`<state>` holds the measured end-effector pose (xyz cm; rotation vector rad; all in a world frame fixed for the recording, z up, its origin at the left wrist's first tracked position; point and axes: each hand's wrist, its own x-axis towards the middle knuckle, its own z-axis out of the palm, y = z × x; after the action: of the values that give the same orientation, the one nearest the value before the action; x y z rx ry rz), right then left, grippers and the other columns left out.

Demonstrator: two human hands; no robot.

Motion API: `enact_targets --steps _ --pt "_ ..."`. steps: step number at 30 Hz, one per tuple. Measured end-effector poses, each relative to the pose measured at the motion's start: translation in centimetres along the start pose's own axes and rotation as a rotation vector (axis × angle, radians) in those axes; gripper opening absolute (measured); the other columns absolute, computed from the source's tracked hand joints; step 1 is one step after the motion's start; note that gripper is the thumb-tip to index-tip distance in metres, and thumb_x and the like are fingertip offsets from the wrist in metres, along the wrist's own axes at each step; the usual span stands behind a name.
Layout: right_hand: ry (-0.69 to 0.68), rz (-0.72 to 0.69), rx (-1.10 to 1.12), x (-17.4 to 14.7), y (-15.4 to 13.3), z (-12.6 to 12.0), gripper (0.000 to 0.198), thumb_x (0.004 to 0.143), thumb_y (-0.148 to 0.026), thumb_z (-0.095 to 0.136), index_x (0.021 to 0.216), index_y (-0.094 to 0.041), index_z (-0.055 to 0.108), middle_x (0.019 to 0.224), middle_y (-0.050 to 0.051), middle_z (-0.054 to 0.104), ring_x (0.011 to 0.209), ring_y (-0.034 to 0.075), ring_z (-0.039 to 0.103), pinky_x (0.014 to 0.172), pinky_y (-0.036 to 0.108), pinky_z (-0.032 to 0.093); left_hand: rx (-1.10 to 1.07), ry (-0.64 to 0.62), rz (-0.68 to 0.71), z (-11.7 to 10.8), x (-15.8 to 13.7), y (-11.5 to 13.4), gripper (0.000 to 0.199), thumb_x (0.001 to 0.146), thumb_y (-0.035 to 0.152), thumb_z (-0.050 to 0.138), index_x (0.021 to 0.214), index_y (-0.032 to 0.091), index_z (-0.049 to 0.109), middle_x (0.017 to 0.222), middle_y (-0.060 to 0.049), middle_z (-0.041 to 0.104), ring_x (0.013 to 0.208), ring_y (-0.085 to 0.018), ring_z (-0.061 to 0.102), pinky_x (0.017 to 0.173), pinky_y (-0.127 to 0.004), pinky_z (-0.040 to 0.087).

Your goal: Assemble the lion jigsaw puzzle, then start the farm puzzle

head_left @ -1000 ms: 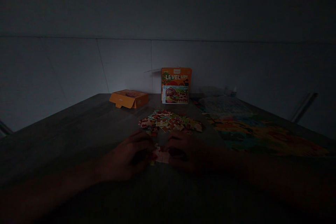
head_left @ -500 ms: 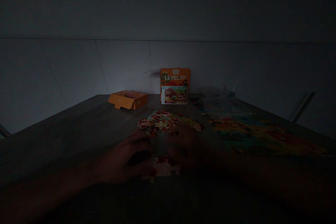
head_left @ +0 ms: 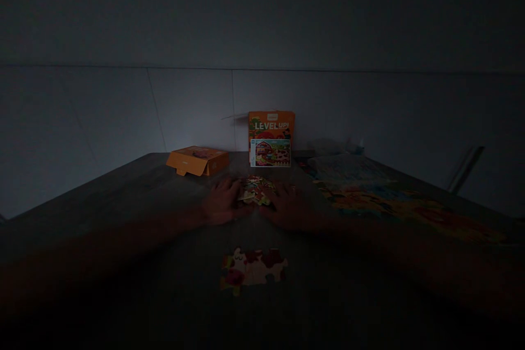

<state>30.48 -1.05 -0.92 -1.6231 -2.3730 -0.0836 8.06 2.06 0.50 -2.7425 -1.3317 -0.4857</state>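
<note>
A loose pile of jigsaw puzzle pieces (head_left: 256, 188) lies in the middle of the table. My left hand (head_left: 223, 200) rests against the pile's left side, fingers spread around its edge. From the right, my right hand (head_left: 288, 206) touches the same pile with its fingers apart. Closer to me lies a joined strip of puzzle pieces (head_left: 255, 269) showing part of a cow in white, dark red and pink. Neither hand touches that strip. The scene is very dark, so fine detail at the fingertips is hard to make out.
An orange "LEVEL UP!" box (head_left: 271, 123) stands against the wall, with a farm picture card (head_left: 270, 153) leaning on it. An open orange box (head_left: 199, 159) lies to the left. On the right are a colourful picture sheet (head_left: 394, 205) and clear plastic wrapping (head_left: 344, 167).
Both hands have moved forward from the joined strip to the sides of the pile. The strip is now uncovered, and the pile looks narrower, gathered between my hands.
</note>
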Motion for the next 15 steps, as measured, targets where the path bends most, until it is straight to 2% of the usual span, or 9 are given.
enact_targets --steps 4,8,11,15 --pt "0.122 -0.052 0.053 1.9 0.8 0.3 0.063 0.089 -0.050 0.055 0.145 -0.022 0.046 0.144 0.017 0.049 0.130 0.035 0.046 0.106 0.055 0.036 0.018 0.036 0.073 1.6 3.4 -1.0 0.043 0.086 0.050 0.063 0.114 0.019 0.055 0.117 -0.011 0.061 0.105 -0.027 0.061 0.089 -0.040 0.049" --pt "0.211 -0.098 0.216 1.9 1.5 0.3 0.074 0.080 -0.031 0.063 0.149 -0.015 0.039 0.145 0.015 0.049 0.130 0.030 0.049 0.110 0.046 0.038 0.034 0.140 0.137 1.8 2.9 -1.3 0.038 0.091 0.039 0.056 0.120 0.015 0.053 0.120 -0.016 0.059 0.111 -0.031 0.057 0.095 -0.046 0.047" --pt "0.290 -0.021 0.250 1.7 1.7 0.0 0.067 0.080 -0.013 0.053 0.145 -0.015 0.043 0.143 0.011 0.053 0.127 0.024 0.051 0.109 0.037 0.040 0.043 0.217 0.238 1.5 2.2 -1.1 0.035 0.094 0.029 0.049 0.124 0.012 0.053 0.129 -0.019 0.055 0.120 -0.033 0.051 0.103 -0.053 0.041" --pt "0.331 0.088 0.150 2.0 1.9 0.0 0.057 0.079 -0.012 0.054 0.136 -0.008 0.054 0.134 0.018 0.058 0.122 0.031 0.053 0.107 0.045 0.039 0.044 0.237 0.434 1.3 2.4 -0.8 0.030 0.096 0.024 0.045 0.122 0.015 0.058 0.127 -0.014 0.061 0.120 -0.028 0.053 0.104 -0.045 0.044"
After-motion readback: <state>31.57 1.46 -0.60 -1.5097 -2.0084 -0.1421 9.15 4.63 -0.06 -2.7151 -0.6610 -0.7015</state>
